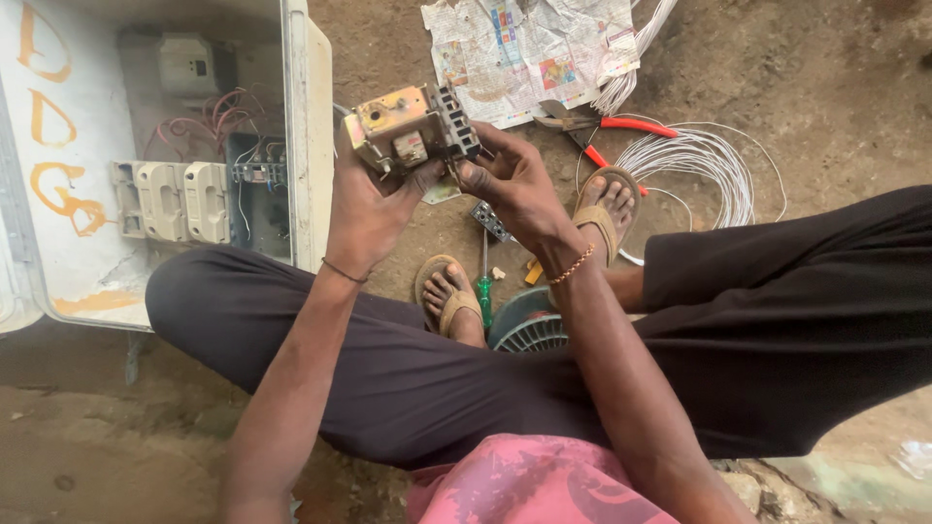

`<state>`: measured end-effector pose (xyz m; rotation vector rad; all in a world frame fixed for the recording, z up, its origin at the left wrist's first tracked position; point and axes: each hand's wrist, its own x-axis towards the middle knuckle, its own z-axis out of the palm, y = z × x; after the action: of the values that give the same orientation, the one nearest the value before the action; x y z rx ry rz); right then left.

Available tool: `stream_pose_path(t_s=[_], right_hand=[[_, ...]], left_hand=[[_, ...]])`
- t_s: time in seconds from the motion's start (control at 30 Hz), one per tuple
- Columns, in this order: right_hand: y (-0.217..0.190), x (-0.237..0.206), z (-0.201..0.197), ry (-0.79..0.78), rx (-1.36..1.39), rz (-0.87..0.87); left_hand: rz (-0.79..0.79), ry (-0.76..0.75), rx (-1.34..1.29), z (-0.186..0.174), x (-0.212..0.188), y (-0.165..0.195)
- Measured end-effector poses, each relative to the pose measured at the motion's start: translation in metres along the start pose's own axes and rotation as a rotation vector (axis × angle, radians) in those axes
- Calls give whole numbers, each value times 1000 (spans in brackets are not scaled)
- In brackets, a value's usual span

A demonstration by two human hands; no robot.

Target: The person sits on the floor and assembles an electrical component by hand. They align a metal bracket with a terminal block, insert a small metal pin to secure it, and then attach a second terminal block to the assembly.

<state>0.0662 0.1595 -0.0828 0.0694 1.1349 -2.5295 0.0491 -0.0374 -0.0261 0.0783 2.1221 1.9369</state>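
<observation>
Electrical switch unit (413, 131) (beige, dusty) pinched between left hand (374, 209) and right hand (515, 189) grips.

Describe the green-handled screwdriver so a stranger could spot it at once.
Start at the person's two sandalled feet on the dirt floor. Between them lies the screwdriver, pointing away from the person. Its translucent green handle sets it apart from the red-handled pliers further off.

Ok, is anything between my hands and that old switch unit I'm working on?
Nothing visible. Your left hand grips the beige switch unit from below, and your right hand touches its dark terminal side directly. The pliers and screwdriver lie on the ground, apart.
</observation>
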Motion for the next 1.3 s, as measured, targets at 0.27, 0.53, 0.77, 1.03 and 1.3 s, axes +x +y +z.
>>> stream_pose_path(t_s=[0.27,0.53,0.77,1.03,1.3], right_hand=[[-4,0,-5,13,-43,57],[6,1,-7,54,35,62],[7,1,-6,105,63,81],[12,4,-17,115,247,73],[17,2,-29,122,66,67]], left_hand=[[79,90,9,2,1,10],[62,112,150,-4,1,15],[6,80,154,-13,5,5],[-46,-16,-95,-20,10,-16],[-40,-49,-16,-15,4,-32]])
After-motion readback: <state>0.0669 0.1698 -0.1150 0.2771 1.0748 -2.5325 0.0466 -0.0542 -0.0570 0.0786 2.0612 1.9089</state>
